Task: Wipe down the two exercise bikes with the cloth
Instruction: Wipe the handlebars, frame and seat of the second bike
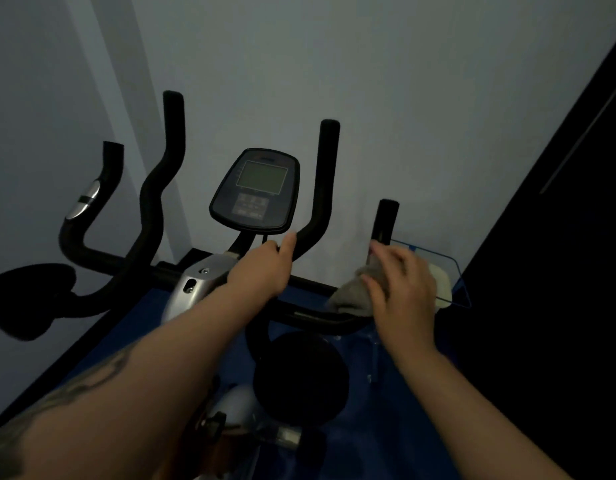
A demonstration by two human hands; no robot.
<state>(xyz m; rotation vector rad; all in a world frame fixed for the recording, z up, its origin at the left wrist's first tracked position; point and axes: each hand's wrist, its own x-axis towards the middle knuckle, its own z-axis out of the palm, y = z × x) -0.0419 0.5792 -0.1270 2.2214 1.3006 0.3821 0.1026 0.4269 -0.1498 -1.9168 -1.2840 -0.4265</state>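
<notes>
The handlebar is gripped by the left hand, fingers hidden; right of it, the cloth is held by the right hand.

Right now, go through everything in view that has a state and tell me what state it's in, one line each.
Left hand: gripping the handlebar near its lower bend.
Right hand: fingers curled over the cloth, pressing it on the right handlebar grip.
Cloth: bunched, wrapped around the grip.
Console screen: blank, unlit.
Seat: unoccupied, below the hands.
</notes>
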